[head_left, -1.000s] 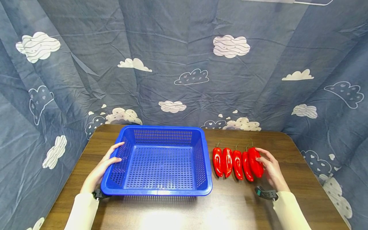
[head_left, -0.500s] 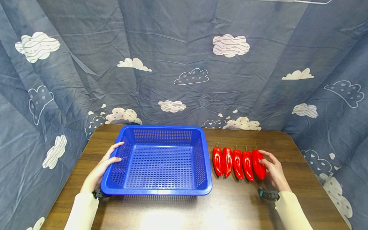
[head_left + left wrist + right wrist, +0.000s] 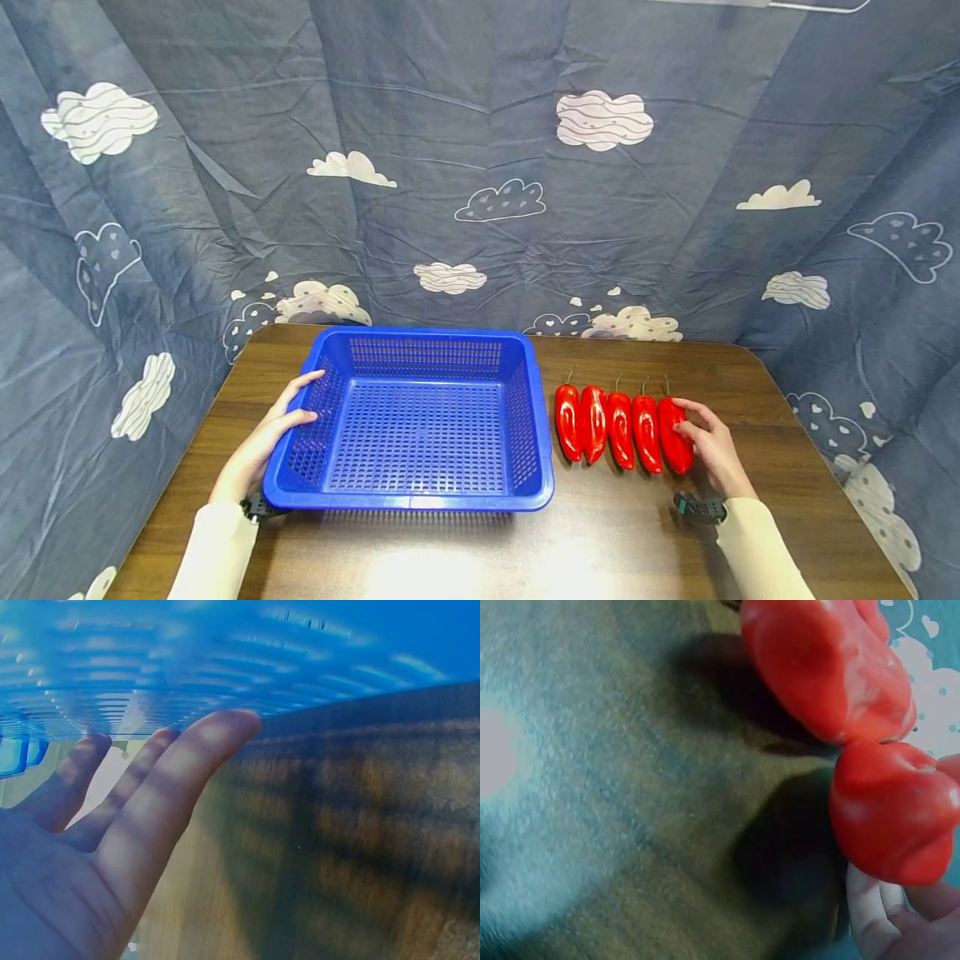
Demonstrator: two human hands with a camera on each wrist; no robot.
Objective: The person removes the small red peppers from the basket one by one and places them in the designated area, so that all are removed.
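Note:
In the head view, my left hand grips the left rim of a blue plastic basket, thumb and a finger over the edge. The left wrist view shows more fingers stretched against the basket's slotted outer side. My right hand holds the rightmost long red pepper, thumb on top and a finger near its stem end. That red pepper fills the right of the right wrist view, fingers at its lower side. Its neighbour, another red pepper, lies close on its left.
Several red peppers lie in a row right of the basket, stems toward the back. All stand on a brown wooden table with bright glare at the front. A dark blue cloud-patterned curtain hangs behind and at both sides.
My right hand has moved the rightmost pepper slightly right and toward me, down beside the row. The fourth pepper now shows fully. My left hand and the basket have not moved.

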